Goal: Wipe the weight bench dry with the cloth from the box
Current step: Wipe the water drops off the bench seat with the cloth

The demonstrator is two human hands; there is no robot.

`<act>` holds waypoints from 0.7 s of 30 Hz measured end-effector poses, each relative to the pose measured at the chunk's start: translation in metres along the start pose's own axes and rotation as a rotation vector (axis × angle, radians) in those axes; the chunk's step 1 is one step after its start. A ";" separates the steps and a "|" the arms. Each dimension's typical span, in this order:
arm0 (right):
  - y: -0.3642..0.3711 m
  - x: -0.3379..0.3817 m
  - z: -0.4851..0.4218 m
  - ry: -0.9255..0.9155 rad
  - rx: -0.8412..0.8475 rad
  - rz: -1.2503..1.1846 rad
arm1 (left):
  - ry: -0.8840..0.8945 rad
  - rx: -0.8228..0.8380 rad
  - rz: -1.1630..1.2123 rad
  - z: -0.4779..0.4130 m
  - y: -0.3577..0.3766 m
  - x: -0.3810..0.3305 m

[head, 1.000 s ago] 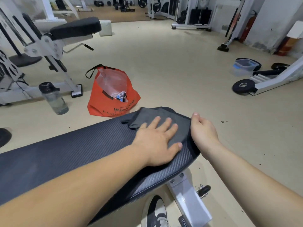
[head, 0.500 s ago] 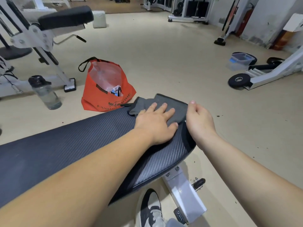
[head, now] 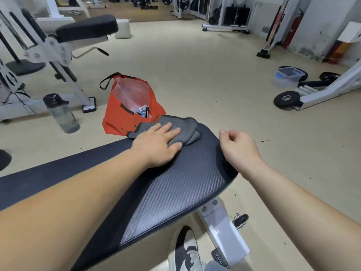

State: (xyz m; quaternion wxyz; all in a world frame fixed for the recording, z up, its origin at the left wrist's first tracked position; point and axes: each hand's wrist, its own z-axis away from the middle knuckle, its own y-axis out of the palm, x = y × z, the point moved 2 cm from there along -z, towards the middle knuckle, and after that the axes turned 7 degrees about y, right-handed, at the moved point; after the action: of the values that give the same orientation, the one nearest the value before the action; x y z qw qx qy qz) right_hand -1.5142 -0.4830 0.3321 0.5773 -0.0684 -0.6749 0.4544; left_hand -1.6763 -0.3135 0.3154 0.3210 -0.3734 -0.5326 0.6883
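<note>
The weight bench (head: 185, 182) has a dark, carbon-weave pad that runs from the lower left to the middle of the view. A grey cloth (head: 185, 127) lies bunched at the pad's far edge. My left hand (head: 158, 144) presses flat on the cloth's near part, fingers stretched out over it. My right hand (head: 238, 149) hovers at the pad's right end with its fingers loosely curled and nothing in them. It is apart from the cloth. A clear plastic box (head: 289, 76) stands on the floor at the far right.
An orange bag (head: 125, 114) sits on the floor just behind the bench, with a water bottle (head: 62, 114) to its left. A weight plate (head: 286, 98) and a white machine frame lie at the right. My shoe (head: 185, 251) is beside the bench's white support (head: 224, 231).
My left hand has pushed the cloth leftward and toward the far edge, and the cloth has bunched up. My right hand has come off the pad's end and curled.
</note>
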 end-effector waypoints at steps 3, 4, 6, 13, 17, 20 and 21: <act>0.005 0.009 -0.001 -0.057 -0.013 0.053 | -0.073 -0.018 0.002 0.000 0.009 -0.028; 0.008 0.013 -0.002 -0.082 -0.024 0.070 | -0.040 -0.032 -0.004 0.009 0.013 -0.041; 0.015 0.023 -0.001 -0.133 -0.042 0.101 | 0.101 -0.061 -0.019 0.041 0.017 -0.062; 0.042 0.062 0.027 -0.327 0.084 0.159 | 0.209 -0.074 0.030 0.112 0.013 0.030; 0.059 0.083 0.042 -0.373 0.193 0.182 | -0.256 -0.125 0.094 0.122 0.007 0.095; 0.072 0.102 0.049 -0.393 0.220 0.183 | -0.250 -0.135 0.051 0.158 0.021 0.064; 0.078 0.108 0.053 -0.402 0.236 0.180 | -0.177 -0.131 0.039 0.176 0.026 0.048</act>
State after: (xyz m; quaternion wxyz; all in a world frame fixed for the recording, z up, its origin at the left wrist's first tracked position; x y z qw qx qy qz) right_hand -1.6273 -0.3992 0.3599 0.3928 0.0312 -0.7096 0.5841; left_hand -1.8526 -0.3660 0.3092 0.2342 -0.3419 -0.5955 0.6883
